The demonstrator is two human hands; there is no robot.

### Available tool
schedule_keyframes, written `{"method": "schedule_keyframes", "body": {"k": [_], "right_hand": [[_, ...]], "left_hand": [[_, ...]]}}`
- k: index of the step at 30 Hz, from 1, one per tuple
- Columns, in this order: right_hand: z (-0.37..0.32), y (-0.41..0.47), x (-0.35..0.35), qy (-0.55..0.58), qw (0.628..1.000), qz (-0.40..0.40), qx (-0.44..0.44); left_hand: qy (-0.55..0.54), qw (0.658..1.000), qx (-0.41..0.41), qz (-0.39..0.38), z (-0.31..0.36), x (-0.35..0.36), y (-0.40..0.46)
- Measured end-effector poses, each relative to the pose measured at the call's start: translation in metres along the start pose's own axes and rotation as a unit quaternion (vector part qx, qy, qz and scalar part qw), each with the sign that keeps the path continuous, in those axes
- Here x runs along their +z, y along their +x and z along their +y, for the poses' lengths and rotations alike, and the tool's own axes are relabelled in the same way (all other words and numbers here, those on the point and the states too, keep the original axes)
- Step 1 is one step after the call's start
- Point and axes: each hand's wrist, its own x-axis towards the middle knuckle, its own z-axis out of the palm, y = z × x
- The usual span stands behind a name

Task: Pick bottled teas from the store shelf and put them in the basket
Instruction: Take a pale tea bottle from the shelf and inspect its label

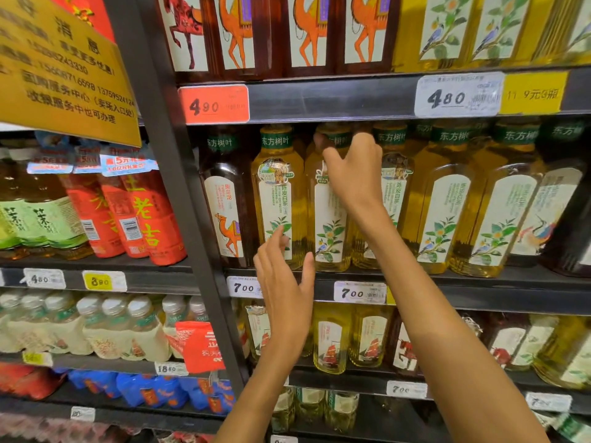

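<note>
A row of large bottled teas with green caps and pale labels stands on the middle shelf. My right hand reaches up to the neck of a yellow tea bottle in that row, with fingers curled round its green cap. My left hand hovers open just in front of the neighbouring yellow bottle, fingertips near its label's lower part. A dark tea bottle with a camel label stands at the row's left end. No basket is in view.
More tea bottles fill the shelf above and the shelves below. A dark upright post divides this bay from the left bay with red bottles and green-labelled ones. A yellow sign hangs at upper left.
</note>
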Motion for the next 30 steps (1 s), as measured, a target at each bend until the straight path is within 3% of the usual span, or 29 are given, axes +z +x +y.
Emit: {"method": "schedule_keyframes", "body": {"k": [5, 8, 11, 17, 19, 21, 24, 27, 30], "right_hand": [[-0.003, -0.009, -0.007, 0.027, 0.999, -0.004, -0.038], [-0.008, -0.014, -0.015, 0.060, 0.997, -0.010, -0.041], [-0.013, -0.019, -0.026, 0.140, 0.989, -0.043, 0.011], [-0.012, -0.035, -0.044, 0.276, 0.951, -0.091, 0.101], [-0.008, -0.037, -0.049, 0.296, 0.939, -0.122, 0.127], [-0.005, -0.038, -0.054, 0.354, 0.902, -0.187, 0.160], [0.001, -0.044, -0.057, 0.406, 0.857, -0.260, 0.182], [0.002, -0.050, -0.055, 0.445, 0.815, -0.298, 0.221], [-0.002, -0.054, -0.054, 0.447, 0.822, -0.279, 0.217]], "left_hand": [[-0.042, 0.990, -0.003, -0.137, -0.003, -0.011, 0.000], [-0.098, 0.980, -0.054, -0.164, 0.000, -0.015, -0.006], [-0.185, 0.950, -0.123, -0.219, 0.001, -0.020, -0.013], [-0.314, 0.904, -0.153, -0.246, 0.007, -0.045, -0.022], [-0.347, 0.880, -0.180, -0.272, 0.007, -0.055, -0.031], [-0.380, 0.846, -0.231, -0.296, 0.006, -0.064, -0.042], [-0.461, 0.773, -0.325, -0.291, 0.005, -0.070, -0.057], [-0.522, 0.723, -0.330, -0.309, 0.007, -0.074, -0.063], [-0.543, 0.697, -0.347, -0.314, 0.011, -0.073, -0.058]]}}
